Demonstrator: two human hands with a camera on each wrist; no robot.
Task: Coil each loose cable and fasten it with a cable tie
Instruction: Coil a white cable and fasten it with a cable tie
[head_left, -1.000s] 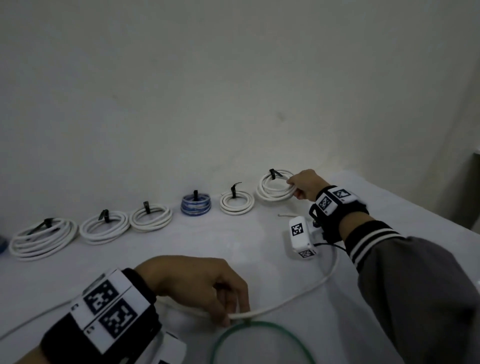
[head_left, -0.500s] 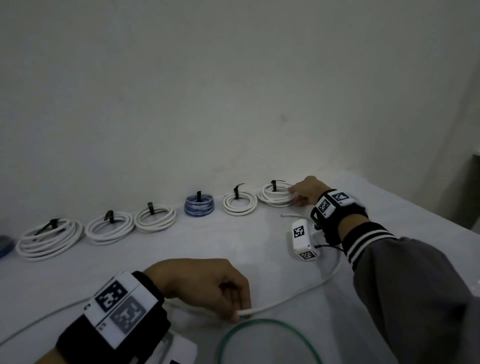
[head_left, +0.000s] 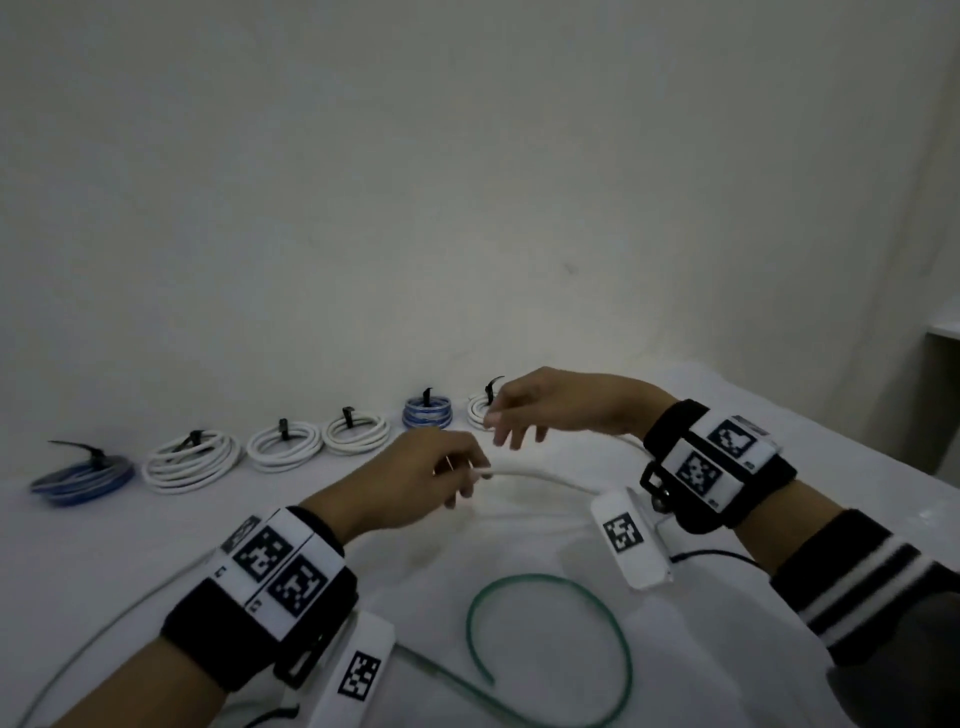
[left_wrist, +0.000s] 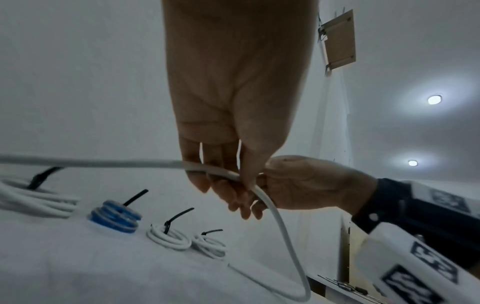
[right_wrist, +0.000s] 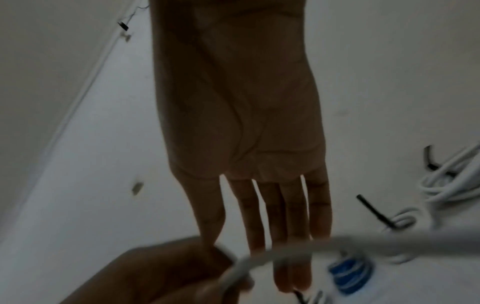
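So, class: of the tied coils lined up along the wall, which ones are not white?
Two: the blue coil at the far left end, lying flat with a long black tie, and the smaller blue coil further right. All the coils between them, like this one, are white.

The left hand (head_left: 415, 480) is raised above the worktop (head_left: 130, 551), its fingers (left_wrist: 223, 191) curled round the white cable (head_left: 540, 478) and pinching it near its end. The right hand (head_left: 550, 408) hovers just beyond the left, palm down, fingers (right_wrist: 298, 216) straight, spread and holding nothing. Both wrists wear black bands.
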